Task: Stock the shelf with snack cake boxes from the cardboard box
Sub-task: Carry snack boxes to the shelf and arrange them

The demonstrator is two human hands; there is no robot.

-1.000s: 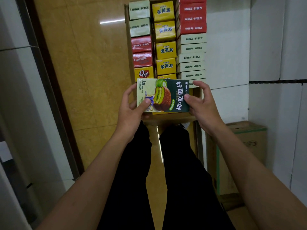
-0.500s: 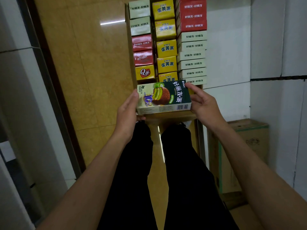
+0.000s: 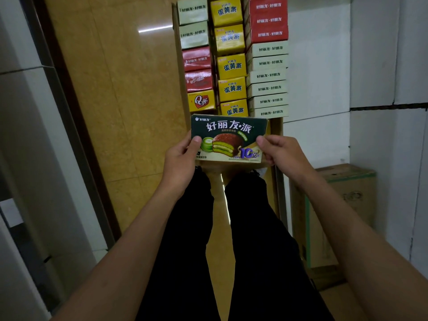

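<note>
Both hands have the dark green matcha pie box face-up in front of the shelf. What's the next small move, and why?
Probably carry the dark green box forward toward the pale green column; whether a slot is free there is hidden. The left hand and right hand pinch its ends, and those boxes bear the same brand lettering.

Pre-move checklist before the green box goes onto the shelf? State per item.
1. Left hand holds the green box: ok, thumb on its face.
2. Right hand holds the other end: ok.
3. Box face readable, print upright: ok.
4. Free slot on the shelf: cannot tell, the box hides the near end.
5. Matching row: ok, pale green boxes stacked at right.
6. Cardboard box out of the way: ok.
</note>
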